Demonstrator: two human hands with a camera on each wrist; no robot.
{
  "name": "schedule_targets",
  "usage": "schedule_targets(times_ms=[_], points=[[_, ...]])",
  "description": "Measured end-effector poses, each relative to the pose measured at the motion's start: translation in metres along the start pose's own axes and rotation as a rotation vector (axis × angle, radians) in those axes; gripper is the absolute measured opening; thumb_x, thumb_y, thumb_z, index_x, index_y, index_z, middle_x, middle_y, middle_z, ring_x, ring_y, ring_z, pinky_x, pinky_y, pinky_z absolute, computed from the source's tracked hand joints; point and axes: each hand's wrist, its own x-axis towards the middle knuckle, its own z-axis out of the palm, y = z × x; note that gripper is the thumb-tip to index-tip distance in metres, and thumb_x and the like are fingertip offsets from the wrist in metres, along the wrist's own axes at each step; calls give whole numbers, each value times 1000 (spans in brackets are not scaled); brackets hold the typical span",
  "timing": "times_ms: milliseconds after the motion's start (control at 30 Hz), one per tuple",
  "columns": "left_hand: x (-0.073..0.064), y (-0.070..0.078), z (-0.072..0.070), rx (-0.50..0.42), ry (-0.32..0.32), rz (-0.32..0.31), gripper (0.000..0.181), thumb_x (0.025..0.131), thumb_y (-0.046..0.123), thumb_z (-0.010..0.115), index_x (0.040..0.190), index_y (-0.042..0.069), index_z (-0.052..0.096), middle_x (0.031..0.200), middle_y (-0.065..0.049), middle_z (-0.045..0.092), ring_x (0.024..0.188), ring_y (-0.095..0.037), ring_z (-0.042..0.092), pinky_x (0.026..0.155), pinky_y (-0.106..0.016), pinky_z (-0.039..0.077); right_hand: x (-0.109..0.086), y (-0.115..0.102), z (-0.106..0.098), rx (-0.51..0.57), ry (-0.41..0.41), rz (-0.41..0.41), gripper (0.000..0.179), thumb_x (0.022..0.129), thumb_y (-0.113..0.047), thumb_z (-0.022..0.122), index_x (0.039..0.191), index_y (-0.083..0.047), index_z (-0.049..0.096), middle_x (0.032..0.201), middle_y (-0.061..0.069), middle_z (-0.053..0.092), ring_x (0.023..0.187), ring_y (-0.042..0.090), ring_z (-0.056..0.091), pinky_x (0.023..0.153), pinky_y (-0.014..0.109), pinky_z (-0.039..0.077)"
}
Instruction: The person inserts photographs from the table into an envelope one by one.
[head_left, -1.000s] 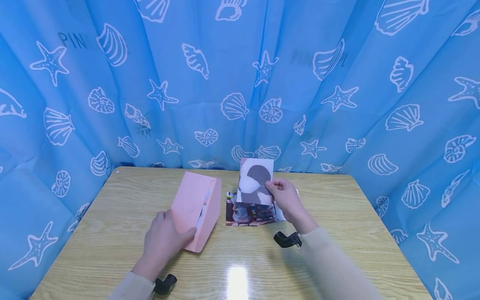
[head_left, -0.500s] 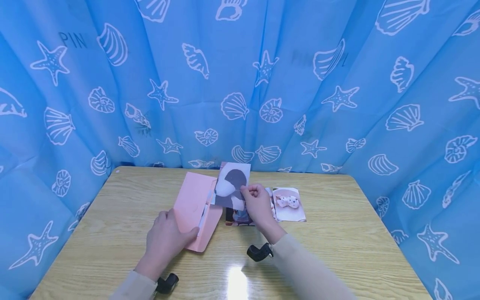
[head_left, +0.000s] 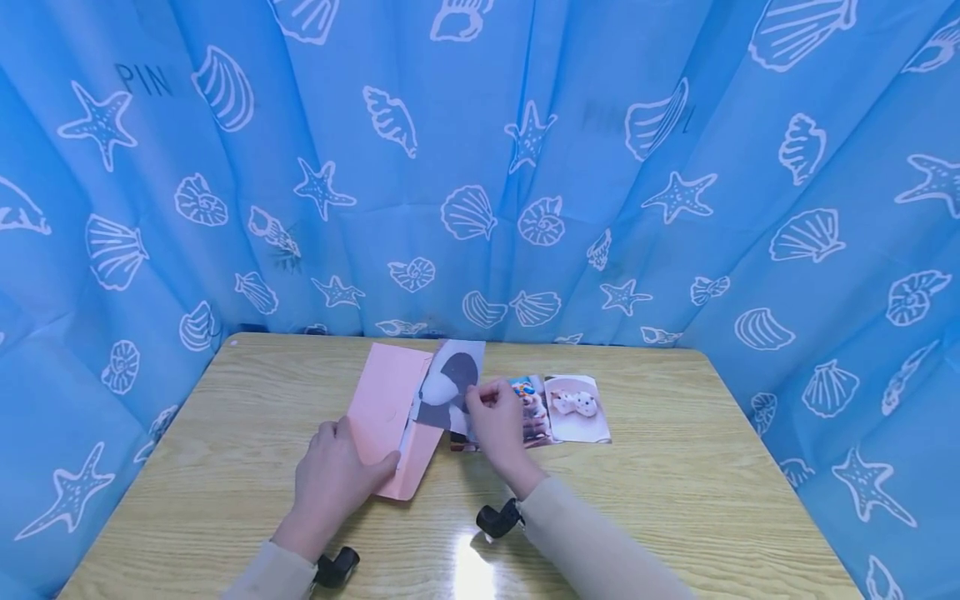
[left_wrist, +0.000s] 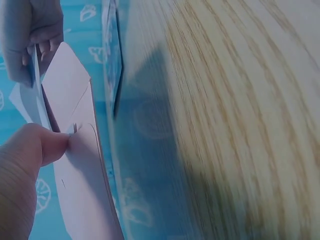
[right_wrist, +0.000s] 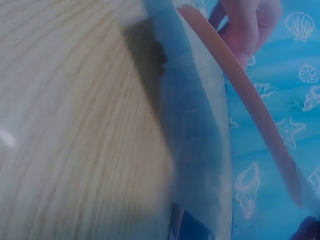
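A pink paper envelope (head_left: 382,392) stands tilted on the left half of the table, its opening facing right. My left hand (head_left: 330,483) grips its near end, the thumb pressing by the opening, as the left wrist view also shows on the envelope (left_wrist: 85,170). Between thumb and fingers my right hand (head_left: 498,425) pinches the right edge of a grey-and-white photo print (head_left: 448,385). The photo's left edge is at the envelope's opening, and its lower corner overlaps the envelope. In the right wrist view the envelope (right_wrist: 245,100) appears as a slanted edge-on strip.
Right of the envelope lie more photo prints: one of small white spotted figures (head_left: 577,408), and a colourful one (head_left: 534,408) partly behind my right hand. The wooden table (head_left: 675,500) ends at a blue shell-patterned curtain (head_left: 465,167).
My right hand has carried the grey-and-white photo leftward and slightly down to the envelope's opening, uncovering the prints on the right. My left hand and the envelope have barely moved.
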Motion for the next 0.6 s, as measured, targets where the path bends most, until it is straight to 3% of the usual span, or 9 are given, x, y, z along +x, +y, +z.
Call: schedule_targets(times_ms=[367, 500, 600], points=[[2, -2, 2, -7, 7, 0, 98, 71, 66, 68, 123, -15, 49, 109, -28, 52, 91, -35, 54, 69, -52, 51, -14, -4, 3, -88, -214, 49, 11, 84, -15, 68, 79, -8, 61, 72, 2, 59, 62, 13, 54, 55, 28, 47], [3, -3, 3, -5, 9, -1, 98, 71, 65, 69, 122, -15, 49, 110, -29, 52, 92, -37, 54, 69, -53, 51, -16, -7, 2, -67, -281, 41, 14, 86, -16, 69, 81, -5, 61, 74, 2, 58, 63, 11, 53, 55, 27, 47], [3, -3, 3, -2, 23, 3, 97, 70, 64, 70, 121, -16, 49, 109, -30, 52, 91, -37, 55, 67, -52, 50, -15, -13, 1, 0, -322, 71, 16, 89, -18, 68, 90, -3, 62, 77, 4, 59, 63, 12, 55, 58, 34, 53]])
